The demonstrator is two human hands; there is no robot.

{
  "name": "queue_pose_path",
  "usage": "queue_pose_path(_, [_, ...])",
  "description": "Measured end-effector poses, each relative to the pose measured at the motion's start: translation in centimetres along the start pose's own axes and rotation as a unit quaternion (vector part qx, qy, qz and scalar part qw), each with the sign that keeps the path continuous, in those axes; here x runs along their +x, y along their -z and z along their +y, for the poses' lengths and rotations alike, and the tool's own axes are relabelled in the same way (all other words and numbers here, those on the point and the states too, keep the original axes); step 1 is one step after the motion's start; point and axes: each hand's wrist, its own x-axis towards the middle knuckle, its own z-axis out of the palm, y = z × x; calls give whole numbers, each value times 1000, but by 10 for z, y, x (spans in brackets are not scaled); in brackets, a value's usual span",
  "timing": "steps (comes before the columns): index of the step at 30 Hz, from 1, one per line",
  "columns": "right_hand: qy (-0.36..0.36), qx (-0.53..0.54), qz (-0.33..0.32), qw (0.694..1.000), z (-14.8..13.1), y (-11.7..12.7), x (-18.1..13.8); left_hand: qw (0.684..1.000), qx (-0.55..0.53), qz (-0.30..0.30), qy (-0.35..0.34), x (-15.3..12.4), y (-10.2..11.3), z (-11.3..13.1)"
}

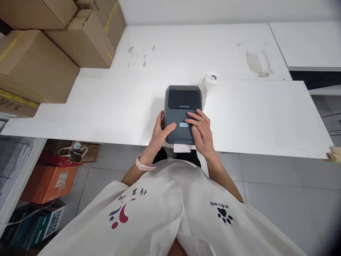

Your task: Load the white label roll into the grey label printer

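Note:
A dark grey label printer stands at the near edge of the white table, with a white label sticking out of its front slot. My left hand grips the printer's left side, thumb lying on top beside the light blue button. My right hand lies flat on the printer's top right, fingers stretched toward that button. Just behind the printer on the right stands a white label roll.
Cardboard boxes are stacked at the table's far left. Under the table's left end on the floor are an orange box, a brown paper bag and a green box. A second white table adjoins at far right.

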Motion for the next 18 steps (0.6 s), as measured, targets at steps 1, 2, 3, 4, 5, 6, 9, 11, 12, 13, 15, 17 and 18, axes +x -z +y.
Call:
queue_pose_path(1, [0, -7, 5, 1000, 1, -1, 0, 1000, 1, -1, -8, 1, 0, 0])
queue_pose_path(2, [-3, -15, 9, 1000, 1, -2, 0, 1000, 5, -3, -16, 0, 1, 0])
queue_pose_path(3, [-7, -21, 12, 1000, 1, -3, 0, 1000, 11, -3, -22, -2, 1, -1])
queue_pose_path(4, [-12, -25, 12, 1000, 1, -3, 0, 999, 19, 4, -30, -6, 1, -3])
queue_pose_path(5, [-16, -26, 11, 999, 1, -3, 0, 998, 31, 23, -41, -13, 1, -6])
queue_pose_path(6, [-18, -24, 11, 999, 0, -4, 0, 996, 46, 56, -54, -21, 2, -10])
queue_pose_path(9, [-14, -6, 20, 1000, 0, -4, 1, 975, 103, 183, -78, -52, 6, -27])
queue_pose_path(11, [-12, 2, 26, 1000, -1, -4, 1, 985, 107, 132, -14, -68, 9, -35])
queue_pose_path(12, [-14, 2, 28, 1000, -2, -4, 1, 992, 93, 72, 39, -73, 10, -37])
queue_pose_path(13, [-18, -1, 29, 999, -2, -4, 1, 993, 69, 2, 93, -74, 9, -36])
queue_pose_path(15, [-24, -4, 30, 999, -2, -4, 1, 976, 10, -120, 183, -71, 6, -31])
queue_pose_path(17, [-17, 1, 31, 999, 0, -5, 0, 958, -30, -175, 224, -64, 2, -23])
queue_pose_path(18, [-9, 5, 30, 999, 1, -5, -1, 955, -35, -186, 229, -61, 0, -19])
